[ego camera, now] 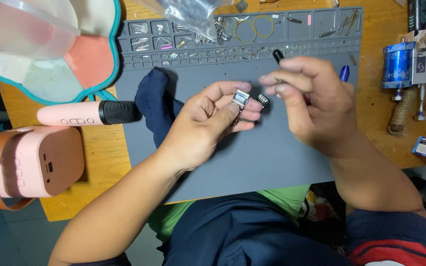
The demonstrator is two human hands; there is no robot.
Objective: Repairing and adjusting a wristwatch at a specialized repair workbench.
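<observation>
- The place looks like a small repair workshop.
- A grey work mat (252, 162) covers a wooden bench (99, 172).
- The mat's tray slots (173, 42) hold screws and small metal parts.
- Tools (420, 15) and a blue cylinder (397, 64) stand at the side.

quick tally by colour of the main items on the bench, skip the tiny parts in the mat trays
Pink: 2 – microphone, speaker
Grey: 1 – work mat
Dark blue: 1 – cloth
Silver: 2 – metal clip in left hand at, small part beside it
Black: 1 – tool in right hand at
Blue: 1 – cylinder
Total: 8
</observation>
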